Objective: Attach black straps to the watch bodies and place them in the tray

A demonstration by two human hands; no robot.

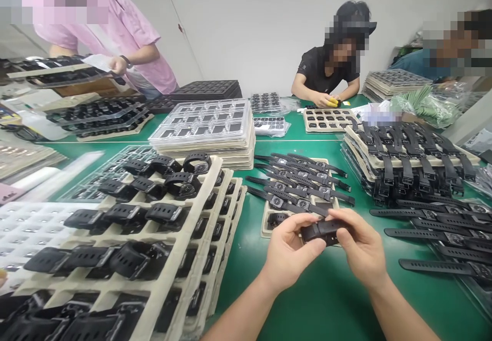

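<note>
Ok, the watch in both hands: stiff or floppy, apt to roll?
The watch likely flexes at its black strap, which curves between the left hand and right hand. Its flattened outline probably resists rolling; the curved end might rock.

A black watch (315,232), its strap (333,225) curved over (the face is hidden), sits crosswise between the left hand (292,251) and right hand (363,248), held by both.

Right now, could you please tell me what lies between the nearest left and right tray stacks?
The head view shows a beige tray of black watches on the green table; nearer, the left hand and right hand hold a black strap.
</note>
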